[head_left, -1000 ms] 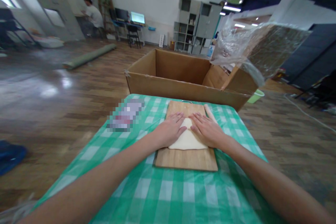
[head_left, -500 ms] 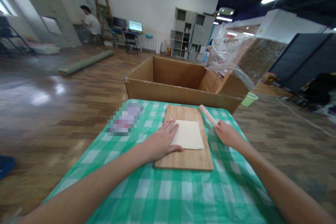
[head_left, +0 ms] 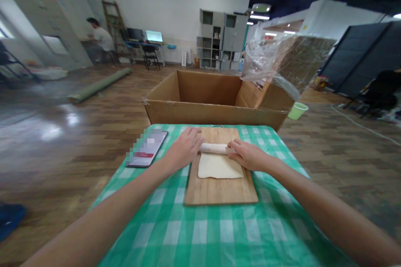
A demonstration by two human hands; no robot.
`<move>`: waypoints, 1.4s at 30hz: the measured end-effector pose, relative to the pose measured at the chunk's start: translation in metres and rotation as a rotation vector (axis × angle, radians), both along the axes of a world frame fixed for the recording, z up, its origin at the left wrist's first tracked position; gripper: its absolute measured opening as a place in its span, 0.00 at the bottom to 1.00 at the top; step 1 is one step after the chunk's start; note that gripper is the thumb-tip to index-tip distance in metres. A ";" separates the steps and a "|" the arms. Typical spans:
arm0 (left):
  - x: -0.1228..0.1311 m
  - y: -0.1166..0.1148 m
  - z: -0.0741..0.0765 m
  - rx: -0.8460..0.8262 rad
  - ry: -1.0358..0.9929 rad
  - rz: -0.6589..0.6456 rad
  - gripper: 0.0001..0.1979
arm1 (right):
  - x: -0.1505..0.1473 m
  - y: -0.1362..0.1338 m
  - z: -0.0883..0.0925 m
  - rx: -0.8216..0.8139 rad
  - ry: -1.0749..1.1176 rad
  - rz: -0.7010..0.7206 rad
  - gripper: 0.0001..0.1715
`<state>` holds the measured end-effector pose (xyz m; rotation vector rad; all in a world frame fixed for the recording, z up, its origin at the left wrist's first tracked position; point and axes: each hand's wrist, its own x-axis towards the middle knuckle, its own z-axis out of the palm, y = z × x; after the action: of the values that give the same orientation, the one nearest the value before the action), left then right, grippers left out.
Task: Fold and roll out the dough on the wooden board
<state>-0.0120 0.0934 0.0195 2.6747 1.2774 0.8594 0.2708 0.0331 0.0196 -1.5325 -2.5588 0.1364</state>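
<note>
A flat, cream-coloured sheet of dough (head_left: 220,167) lies on a wooden board (head_left: 219,192). Across its far edge rests a pale rolling pin (head_left: 214,148), lying crosswise. My left hand (head_left: 187,146) holds the pin's left end, and my right hand (head_left: 247,154) has its fingers closed round the right end. The board sits on a green and white checked tablecloth (head_left: 194,233). The near part of the dough is uncovered, with a slightly wavy front edge.
A phone (head_left: 148,148) lies left of the board. Beyond the table stands a big open cardboard box (head_left: 216,112) with plastic wrap at its right. A green bin (head_left: 297,111) is on the floor; a person (head_left: 102,38) sits far left.
The rolling pin has moved from the right of the board onto the dough and turned crosswise. My left hand has left the dough and taken the pin's left end.
</note>
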 end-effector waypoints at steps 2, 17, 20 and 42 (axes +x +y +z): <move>0.009 0.007 -0.013 -0.021 0.147 -0.042 0.21 | 0.000 0.006 -0.004 0.049 -0.029 0.028 0.15; 0.034 0.035 -0.037 -0.051 0.352 0.061 0.28 | 0.006 0.067 -0.024 0.096 -0.036 -0.131 0.34; 0.037 0.044 -0.038 -0.024 0.381 0.017 0.26 | 0.004 0.070 -0.021 0.040 -0.049 -0.186 0.35; 0.043 0.061 -0.042 -0.016 0.415 0.025 0.29 | 0.000 0.072 -0.027 0.034 -0.062 -0.294 0.36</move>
<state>0.0306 0.1547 -0.0226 2.9293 1.3796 0.2955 0.2709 0.1056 -0.0075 -1.9042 -2.3310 0.0099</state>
